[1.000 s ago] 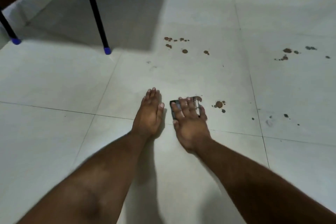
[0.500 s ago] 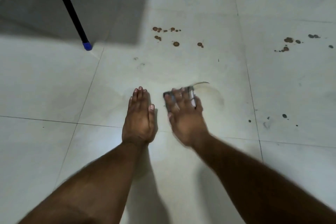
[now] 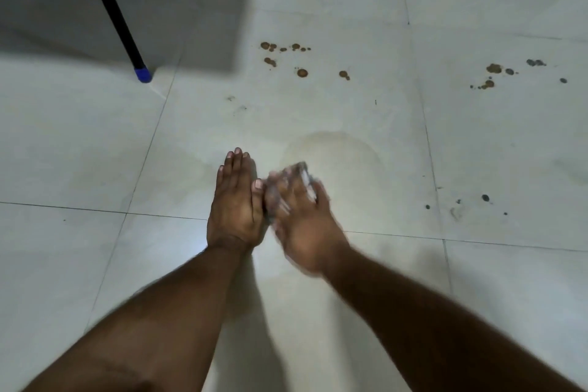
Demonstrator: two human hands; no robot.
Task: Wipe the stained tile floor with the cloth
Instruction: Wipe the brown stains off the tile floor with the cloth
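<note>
My left hand (image 3: 234,200) rests flat on the white tile floor (image 3: 95,153), fingers together, holding nothing. Right beside it my right hand (image 3: 302,219), blurred by motion, presses a small dark cloth (image 3: 297,170) onto the floor; only the cloth's far edge shows past the fingers. A faint wet arc-shaped smear (image 3: 337,149) lies on the tile just beyond the cloth. Brown spots (image 3: 286,57) dot the tile farther ahead. More brown and grey spots (image 3: 496,73) sit at the far right, and small dark specks (image 3: 485,198) lie to the right of my hand.
A black furniture leg with a blue foot (image 3: 142,74) stands at the upper left, with a dark shadow (image 3: 191,9) behind it. Grout lines (image 3: 426,124) run across and along the floor.
The brown spot just right of my right hand is gone, with a wet smear left in its place. My right hand has slid left with the cloth, close against my left hand.
</note>
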